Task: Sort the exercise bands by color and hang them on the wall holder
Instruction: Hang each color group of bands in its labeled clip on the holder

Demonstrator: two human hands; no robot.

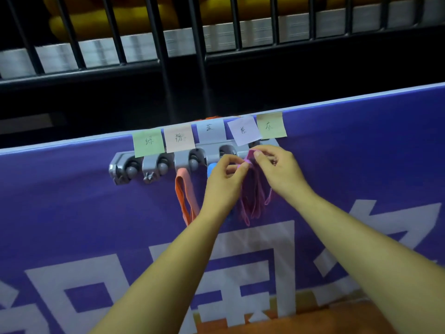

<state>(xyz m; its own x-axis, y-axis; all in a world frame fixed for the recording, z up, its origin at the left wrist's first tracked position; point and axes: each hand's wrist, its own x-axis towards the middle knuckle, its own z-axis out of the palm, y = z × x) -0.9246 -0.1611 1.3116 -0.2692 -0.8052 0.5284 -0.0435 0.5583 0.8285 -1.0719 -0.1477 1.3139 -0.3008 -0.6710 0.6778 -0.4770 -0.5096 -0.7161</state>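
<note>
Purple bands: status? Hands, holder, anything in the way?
Left hand and right hand pinch purple bands at the right part of the holder. Orange band already hung; blue band partly behind left hand.

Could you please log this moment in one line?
step: hanging purple bands | left hand: pinching | right hand: pinching at holder | salmon band: hung

Holder's [125, 165] left free; orange band [183, 196], purple bands [252, 201], left hand [224, 182], right hand [279, 169] crowd rest.

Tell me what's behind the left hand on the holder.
A blue band peeks out above the left hand, below the gray wall holder; the hand covers the rest of it.
</note>
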